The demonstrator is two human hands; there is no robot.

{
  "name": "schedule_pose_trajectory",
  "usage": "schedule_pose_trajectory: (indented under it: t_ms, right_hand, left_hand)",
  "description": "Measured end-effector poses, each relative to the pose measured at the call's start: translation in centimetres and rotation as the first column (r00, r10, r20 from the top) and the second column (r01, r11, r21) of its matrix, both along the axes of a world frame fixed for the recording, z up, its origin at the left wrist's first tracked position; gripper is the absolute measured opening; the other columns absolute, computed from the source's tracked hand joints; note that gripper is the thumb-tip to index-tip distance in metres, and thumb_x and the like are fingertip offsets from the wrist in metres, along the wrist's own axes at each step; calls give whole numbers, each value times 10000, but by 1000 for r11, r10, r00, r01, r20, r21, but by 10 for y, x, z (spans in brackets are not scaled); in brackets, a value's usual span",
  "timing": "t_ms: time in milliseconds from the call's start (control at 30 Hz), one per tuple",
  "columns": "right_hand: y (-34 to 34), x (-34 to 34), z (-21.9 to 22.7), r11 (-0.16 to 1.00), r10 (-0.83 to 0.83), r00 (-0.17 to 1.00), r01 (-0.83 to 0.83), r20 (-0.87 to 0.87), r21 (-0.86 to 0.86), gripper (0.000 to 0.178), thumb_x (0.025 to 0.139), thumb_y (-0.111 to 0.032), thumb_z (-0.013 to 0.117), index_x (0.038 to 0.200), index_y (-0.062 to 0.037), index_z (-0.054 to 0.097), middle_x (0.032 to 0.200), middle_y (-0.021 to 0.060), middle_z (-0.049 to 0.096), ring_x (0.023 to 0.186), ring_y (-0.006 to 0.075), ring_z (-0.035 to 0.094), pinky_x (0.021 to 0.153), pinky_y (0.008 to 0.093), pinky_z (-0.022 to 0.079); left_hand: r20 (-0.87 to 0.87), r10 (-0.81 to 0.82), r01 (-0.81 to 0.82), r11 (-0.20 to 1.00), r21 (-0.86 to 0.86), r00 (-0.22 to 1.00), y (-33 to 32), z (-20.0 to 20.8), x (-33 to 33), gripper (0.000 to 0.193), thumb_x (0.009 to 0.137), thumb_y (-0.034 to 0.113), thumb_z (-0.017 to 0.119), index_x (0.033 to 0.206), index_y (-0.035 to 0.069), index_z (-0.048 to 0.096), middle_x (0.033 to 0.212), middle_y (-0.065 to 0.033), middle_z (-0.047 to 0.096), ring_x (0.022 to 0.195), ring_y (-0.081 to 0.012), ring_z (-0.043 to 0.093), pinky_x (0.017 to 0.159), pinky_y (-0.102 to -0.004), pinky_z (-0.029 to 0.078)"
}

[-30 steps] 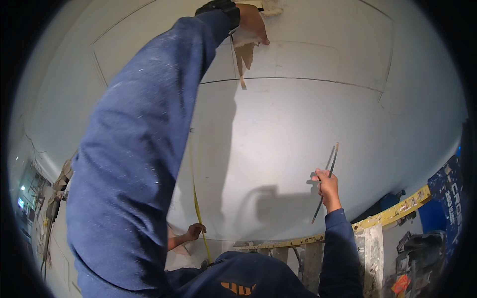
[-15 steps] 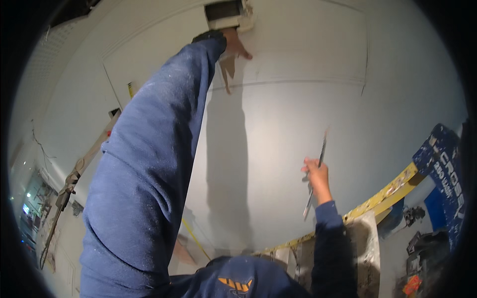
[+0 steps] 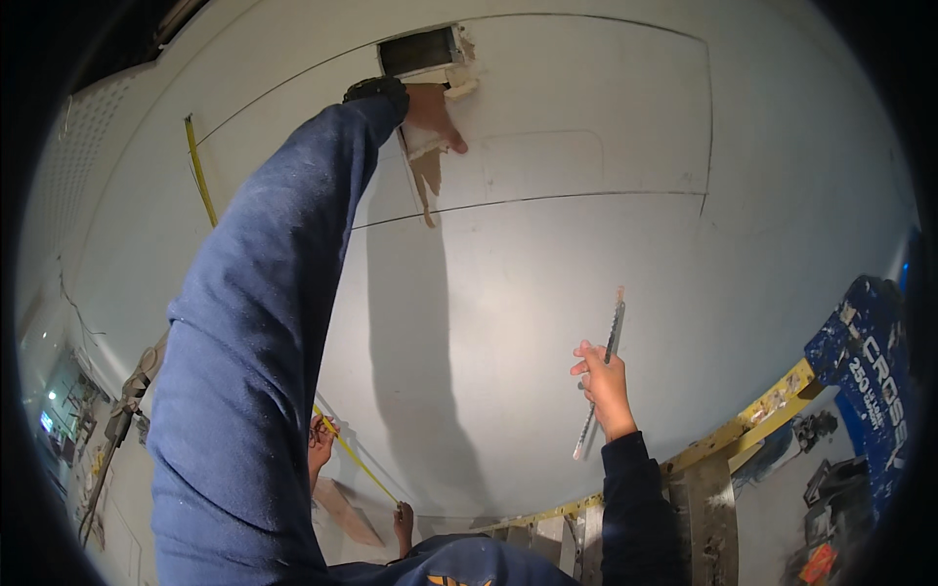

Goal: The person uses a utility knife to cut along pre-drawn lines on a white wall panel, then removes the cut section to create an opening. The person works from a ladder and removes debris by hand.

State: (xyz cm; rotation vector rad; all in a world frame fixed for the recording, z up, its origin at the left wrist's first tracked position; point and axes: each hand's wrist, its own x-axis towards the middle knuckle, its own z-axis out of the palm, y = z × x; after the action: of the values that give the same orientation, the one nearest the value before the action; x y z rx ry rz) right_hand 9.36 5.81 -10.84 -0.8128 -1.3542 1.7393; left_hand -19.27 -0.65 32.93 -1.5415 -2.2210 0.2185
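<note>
Tape [image 3: 201, 176] at upper left shows longer; right hand [image 3: 608, 387] grips rod [image 3: 615, 330]; left hand [image 3: 429, 112], grip unclear.

1. A broad, pale wall [image 3: 528, 254] fills the far side.
2. Light falls brightest on the wall's middle and dims toward its edges; a long grey shadow [image 3: 410, 342] runs down left of the brightest patch.
3. At the far upper left is a pale perforated panel [image 3: 93, 132], near a dark gap [image 3: 127, 47].
4. A thin, dark wire [image 3: 73, 305] dangles on the left.
5. Below it, small lights [image 3: 47, 422] glow in a cluttered area.
6. At right stands a paint-spattered ladder [image 3: 782, 394], yellow-railed with a blue end; dark clutter [image 3: 835, 483], partly indistinct, lies below.
</note>
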Motion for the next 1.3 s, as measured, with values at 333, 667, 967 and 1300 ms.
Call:
schedule_pose_trajectory:
  t_ms: [333, 667, 967, 1300]
  right_hand:
    - [18, -19, 131, 965, 106, 993, -90, -53, 246, 470, 1046, -475, 636, 1100, -11, 687, 773, 26, 597, 439, 34, 303, 399, 255, 251]
    - [-33, 57, 111, 699, -140, 731, -405, 668, 589, 512, 1021, -519, 616, 943, -26, 734, 784, 153, 726, 809, 342, 726, 779, 476, 566]
    - [-56, 54, 65, 616, -73, 618, -589, 783, 523, 509, 1066, -443, 562, 891, 4, 730, 818, 225, 719, 820, 430, 698, 798, 500, 554]
    - [-53, 68, 74, 619, -114, 665, -534, 738, 576, 491, 1036, -458, 626, 863, -12, 739, 753, 206, 700, 748, 420, 688, 734, 500, 556]
  left_hand:
    - [434, -288, 132, 925, 355, 854, 13, -37, -9, 911, 717, 728, 857, 1201, -36, 745, 1168, -236, 749, 1039, -355, 718, 940, -393, 545]
    - [454, -385, 117, 850, 513, 804, 11, -64, 2, 723, 834, 412, 899, 1389, 24, 648, 1223, -143, 755, 1064, -254, 725, 968, -353, 561]
    - [333, -394, 204, 852, 483, 857, 8, -70, -5, 758, 872, 447, 853, 1448, 31, 591, 1325, -167, 720, 1129, -288, 719, 1010, -376, 548]
    - [163, -227, 136, 888, 439, 960, 5, -66, 1, 920, 739, 680, 863, 1235, -81, 713, 1157, -253, 758, 1067, -356, 748, 956, -408, 577]
